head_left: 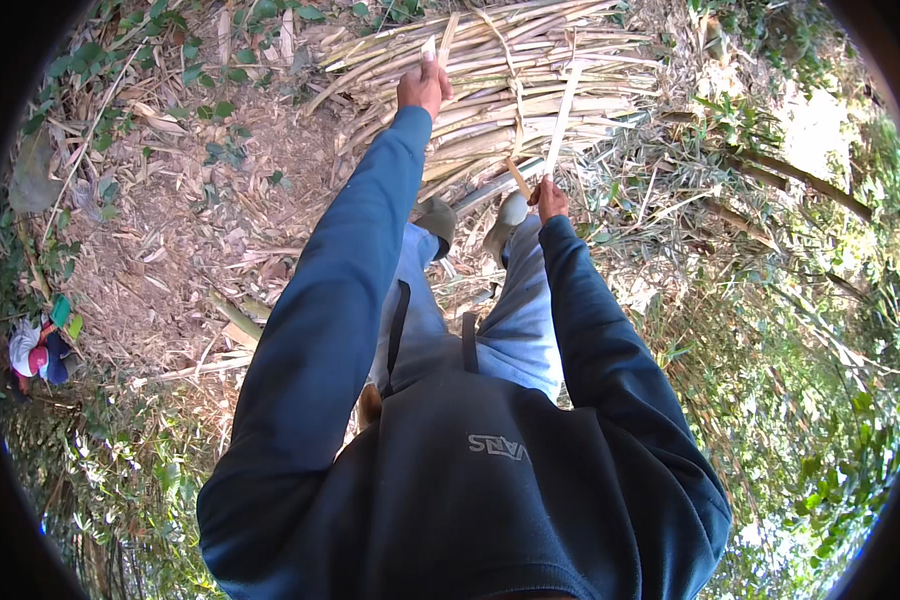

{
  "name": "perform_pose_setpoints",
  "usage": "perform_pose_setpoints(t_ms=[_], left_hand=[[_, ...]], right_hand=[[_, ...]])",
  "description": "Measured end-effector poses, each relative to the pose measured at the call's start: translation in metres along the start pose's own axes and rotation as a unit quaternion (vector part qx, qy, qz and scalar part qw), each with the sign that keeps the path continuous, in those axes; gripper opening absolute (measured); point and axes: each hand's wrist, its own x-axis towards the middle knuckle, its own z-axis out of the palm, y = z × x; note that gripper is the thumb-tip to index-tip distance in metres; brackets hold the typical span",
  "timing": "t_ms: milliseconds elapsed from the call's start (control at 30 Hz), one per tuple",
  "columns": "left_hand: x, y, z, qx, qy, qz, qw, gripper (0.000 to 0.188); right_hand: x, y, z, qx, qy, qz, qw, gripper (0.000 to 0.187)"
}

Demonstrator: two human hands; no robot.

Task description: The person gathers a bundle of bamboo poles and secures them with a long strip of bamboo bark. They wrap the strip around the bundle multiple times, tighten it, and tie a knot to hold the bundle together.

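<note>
Right hand (pixel 552 200) by bundle (pixel 470 112) edge — ground (pixel 160 300) spreads left.

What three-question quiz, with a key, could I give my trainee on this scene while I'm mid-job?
1. Which appears higher in the picture, the bare left hand or the bare right hand?
2. True or false: the long, thin, tan stalks lie on the leaf-strewn brown ground.
3. What crosses over the stalks?

Key:
1. The left hand.
2. True.
3. A narrow tan strip.
</note>
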Motion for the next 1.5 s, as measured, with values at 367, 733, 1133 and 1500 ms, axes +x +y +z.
perform_pose_setpoints(t_ms=[367,733,1133,1500], left_hand=[[-0.036,-0.047,0.019,0.002,0.012,0.066,0.998,0.053],[-0.043,-0.099,0.100,0.081,0.053,0.129,0.987,0.050],[-0.041,-0.100,0.105,0.045,0.000,0.106,0.993,0.032],[-0.033,-0.109,0.141,0.153,0.031,0.123,0.980,0.040]], right_hand=[[-0.040,0.035,-0.024,0.011,-0.067,-0.019,0.998,0.048],[-0.052,0.112,-0.089,0.157,-0.043,-0.020,0.986,0.041],[-0.102,0.105,-0.055,0.122,-0.017,0.003,0.992,0.032],[-0.100,0.110,-0.063,0.147,0.020,-0.014,0.989,0.036]])
